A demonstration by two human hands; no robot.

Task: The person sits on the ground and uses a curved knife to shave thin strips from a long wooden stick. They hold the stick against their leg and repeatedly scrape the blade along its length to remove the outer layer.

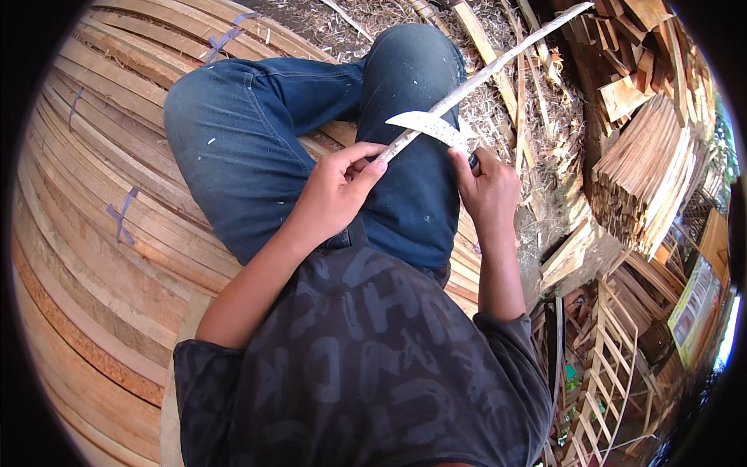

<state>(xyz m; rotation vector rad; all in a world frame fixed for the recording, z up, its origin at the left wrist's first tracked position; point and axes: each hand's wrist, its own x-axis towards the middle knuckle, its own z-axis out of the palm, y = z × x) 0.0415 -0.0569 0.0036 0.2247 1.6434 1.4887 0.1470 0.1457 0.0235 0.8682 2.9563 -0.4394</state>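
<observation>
My left hand (349,176) is closed round the lower end of a long, thin pale wooden stick (492,68). The stick slants up to the far right across my bent knee. In my right hand (488,183) is the dark handle of a sickle (426,124), mostly hidden by my fingers. Its curved, bright blade points left and lies across the stick, just beyond my left fingers. From this view I cannot tell how firmly the blade's edge meets the wood.
I sit cross-legged on stacked wooden boards (117,257), some tied with grey strips (122,215). Shavings (498,23) and loose wood strips litter the ground beyond my knees. At the right stand a bundle of thin slats (644,175), a heap of offcuts (622,54) and a wooden lattice (603,381).
</observation>
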